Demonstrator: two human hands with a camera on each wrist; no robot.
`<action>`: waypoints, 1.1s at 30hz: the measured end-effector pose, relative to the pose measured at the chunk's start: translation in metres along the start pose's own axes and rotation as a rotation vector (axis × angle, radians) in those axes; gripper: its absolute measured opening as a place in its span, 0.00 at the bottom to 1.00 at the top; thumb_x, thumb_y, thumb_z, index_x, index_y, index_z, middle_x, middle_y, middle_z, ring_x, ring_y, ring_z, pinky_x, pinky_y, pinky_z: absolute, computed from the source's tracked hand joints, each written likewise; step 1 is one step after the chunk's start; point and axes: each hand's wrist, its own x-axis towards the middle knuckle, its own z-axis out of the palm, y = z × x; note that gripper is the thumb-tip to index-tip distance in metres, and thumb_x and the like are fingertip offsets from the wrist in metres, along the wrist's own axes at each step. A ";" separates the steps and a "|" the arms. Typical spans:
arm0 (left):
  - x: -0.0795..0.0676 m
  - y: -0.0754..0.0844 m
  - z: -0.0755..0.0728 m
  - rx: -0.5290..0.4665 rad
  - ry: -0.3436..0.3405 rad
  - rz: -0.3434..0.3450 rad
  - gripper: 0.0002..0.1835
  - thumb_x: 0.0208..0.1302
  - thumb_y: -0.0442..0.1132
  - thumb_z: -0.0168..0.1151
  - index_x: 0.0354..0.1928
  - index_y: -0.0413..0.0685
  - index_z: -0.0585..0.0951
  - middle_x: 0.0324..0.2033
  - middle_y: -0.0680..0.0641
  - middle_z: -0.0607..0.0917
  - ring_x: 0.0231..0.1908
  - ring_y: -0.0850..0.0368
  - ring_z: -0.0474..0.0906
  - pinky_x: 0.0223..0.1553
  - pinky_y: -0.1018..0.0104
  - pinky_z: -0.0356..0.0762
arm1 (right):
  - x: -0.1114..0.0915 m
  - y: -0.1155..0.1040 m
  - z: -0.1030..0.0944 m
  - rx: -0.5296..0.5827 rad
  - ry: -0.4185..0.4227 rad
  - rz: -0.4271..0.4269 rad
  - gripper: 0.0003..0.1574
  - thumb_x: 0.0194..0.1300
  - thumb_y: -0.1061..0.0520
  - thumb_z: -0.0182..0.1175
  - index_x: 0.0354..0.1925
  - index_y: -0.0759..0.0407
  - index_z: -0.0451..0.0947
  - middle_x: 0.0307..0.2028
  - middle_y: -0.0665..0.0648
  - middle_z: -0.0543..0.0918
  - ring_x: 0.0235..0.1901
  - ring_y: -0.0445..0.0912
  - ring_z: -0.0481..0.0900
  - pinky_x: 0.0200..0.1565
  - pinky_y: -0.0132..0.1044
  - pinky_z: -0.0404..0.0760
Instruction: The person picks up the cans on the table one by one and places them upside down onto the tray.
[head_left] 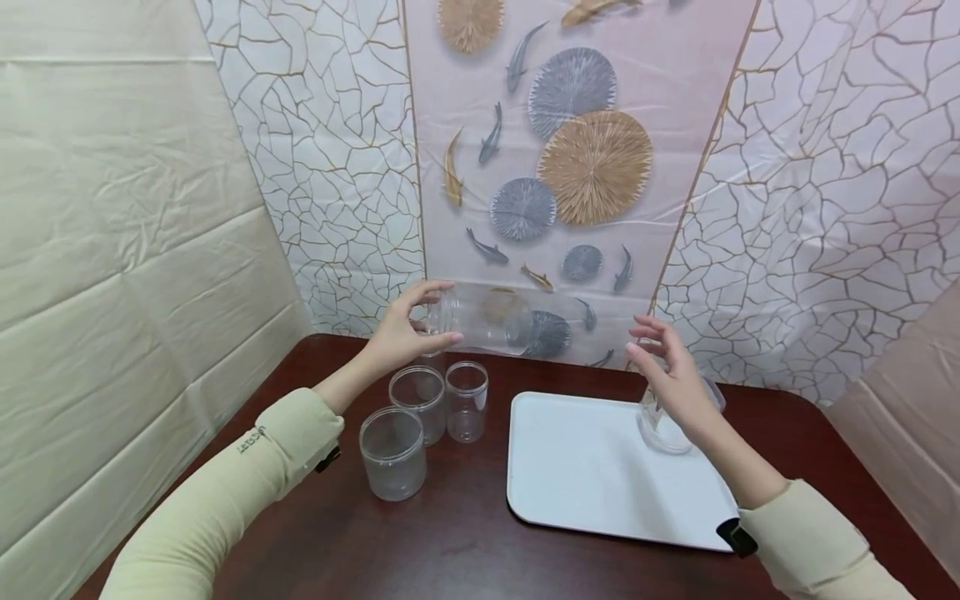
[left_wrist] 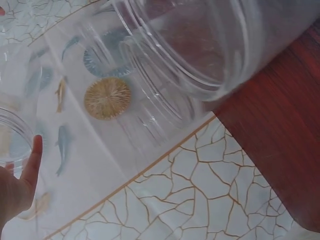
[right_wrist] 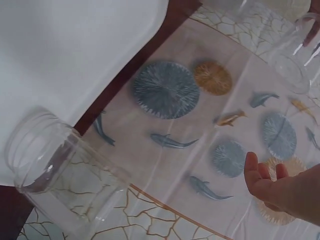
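L hand (head_left: pixel 408 327) grips a clr threaded jar (head_left: pixel 487 318) sideways by one end, nr upright clr jars (head_left: pixel 394 471) on tbl (head_left: pixel 450 550); R hand (head_left: pixel 671 379), loose-fingered & released, is over wht tray (head_left: pixel 577 475).

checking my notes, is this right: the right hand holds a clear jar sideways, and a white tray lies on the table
Not the right hand: the head view shows the left hand holding the clear jar sideways. The rest stands.

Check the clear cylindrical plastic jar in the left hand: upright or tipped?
Tipped: in the head view, the jar lies sideways, its sides nearly level.
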 end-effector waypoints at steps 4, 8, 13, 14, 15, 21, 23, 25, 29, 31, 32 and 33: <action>0.002 0.009 -0.001 -0.026 0.018 -0.024 0.35 0.48 0.39 0.74 0.61 0.54 0.71 0.61 0.50 0.72 0.61 0.46 0.68 0.46 0.51 0.80 | 0.004 -0.009 -0.002 0.063 0.000 -0.005 0.31 0.74 0.52 0.43 0.69 0.60 0.51 0.59 0.59 0.65 0.53 0.34 0.67 0.45 0.17 0.71; 0.005 0.019 0.000 -0.070 0.035 -0.037 0.35 0.50 0.37 0.73 0.62 0.53 0.70 0.63 0.51 0.70 0.62 0.48 0.67 0.47 0.49 0.79 | 0.008 -0.016 -0.004 0.096 -0.008 0.002 0.31 0.74 0.50 0.43 0.69 0.58 0.51 0.58 0.53 0.65 0.51 0.29 0.67 0.44 0.19 0.73; 0.005 0.027 0.001 -0.102 0.039 -0.036 0.35 0.51 0.36 0.72 0.62 0.53 0.70 0.63 0.52 0.70 0.62 0.50 0.67 0.49 0.51 0.79 | 0.009 -0.022 -0.003 0.116 -0.012 0.019 0.31 0.74 0.49 0.43 0.69 0.56 0.52 0.58 0.53 0.65 0.53 0.32 0.66 0.45 0.21 0.74; 0.004 0.028 0.002 -0.114 0.037 -0.032 0.35 0.51 0.35 0.72 0.62 0.52 0.69 0.63 0.52 0.70 0.62 0.49 0.67 0.49 0.51 0.79 | 0.009 -0.023 -0.002 0.126 -0.013 0.018 0.30 0.74 0.49 0.43 0.69 0.55 0.52 0.58 0.53 0.65 0.53 0.31 0.66 0.45 0.21 0.74; 0.004 0.028 0.003 -0.128 0.036 -0.031 0.35 0.51 0.35 0.72 0.62 0.52 0.69 0.63 0.52 0.70 0.62 0.49 0.67 0.49 0.51 0.79 | 0.008 -0.024 -0.002 0.135 -0.016 0.016 0.30 0.74 0.49 0.43 0.69 0.55 0.52 0.58 0.52 0.66 0.52 0.31 0.67 0.45 0.21 0.74; -0.004 0.033 0.015 -0.217 0.029 -0.036 0.35 0.51 0.30 0.70 0.62 0.51 0.69 0.63 0.50 0.70 0.62 0.48 0.66 0.50 0.49 0.78 | 0.003 -0.029 0.002 0.199 -0.055 0.005 0.28 0.74 0.51 0.43 0.69 0.53 0.53 0.56 0.46 0.66 0.53 0.32 0.67 0.45 0.22 0.74; -0.006 0.035 0.020 -0.232 0.019 -0.032 0.36 0.50 0.30 0.70 0.63 0.50 0.69 0.63 0.50 0.69 0.62 0.47 0.66 0.50 0.49 0.78 | 0.000 -0.032 0.004 0.224 -0.067 -0.005 0.28 0.74 0.52 0.43 0.68 0.53 0.53 0.56 0.46 0.65 0.54 0.32 0.67 0.45 0.22 0.75; -0.007 0.037 0.024 -0.249 0.007 -0.029 0.36 0.50 0.31 0.70 0.63 0.50 0.68 0.63 0.50 0.69 0.63 0.47 0.66 0.50 0.50 0.78 | -0.002 -0.036 0.006 0.242 -0.077 -0.024 0.28 0.74 0.53 0.43 0.68 0.52 0.53 0.57 0.47 0.65 0.54 0.32 0.67 0.46 0.22 0.75; -0.008 0.042 0.030 -0.293 -0.002 -0.011 0.36 0.50 0.30 0.69 0.63 0.49 0.68 0.63 0.49 0.69 0.62 0.45 0.67 0.48 0.56 0.80 | -0.003 -0.042 0.010 0.240 -0.088 -0.071 0.28 0.73 0.55 0.44 0.68 0.50 0.53 0.57 0.46 0.64 0.55 0.33 0.67 0.47 0.21 0.74; -0.008 0.044 0.032 -0.315 0.001 -0.001 0.36 0.50 0.29 0.69 0.63 0.49 0.68 0.63 0.49 0.69 0.62 0.45 0.67 0.47 0.58 0.81 | -0.001 -0.044 0.011 0.234 -0.087 -0.088 0.28 0.73 0.57 0.44 0.68 0.50 0.53 0.58 0.46 0.64 0.55 0.35 0.67 0.47 0.21 0.74; -0.008 0.045 0.033 -0.329 0.001 0.006 0.36 0.50 0.28 0.69 0.63 0.48 0.68 0.63 0.48 0.69 0.61 0.45 0.67 0.47 0.59 0.81 | 0.000 -0.044 0.011 0.234 -0.085 -0.093 0.28 0.73 0.57 0.44 0.68 0.50 0.53 0.57 0.46 0.64 0.55 0.36 0.67 0.47 0.21 0.74; -0.008 0.046 0.034 -0.338 0.000 0.010 0.37 0.49 0.28 0.69 0.63 0.47 0.68 0.63 0.48 0.69 0.61 0.45 0.67 0.47 0.59 0.81 | 0.000 -0.045 0.012 0.237 -0.083 -0.094 0.28 0.73 0.57 0.45 0.68 0.49 0.54 0.57 0.46 0.64 0.55 0.36 0.67 0.47 0.21 0.74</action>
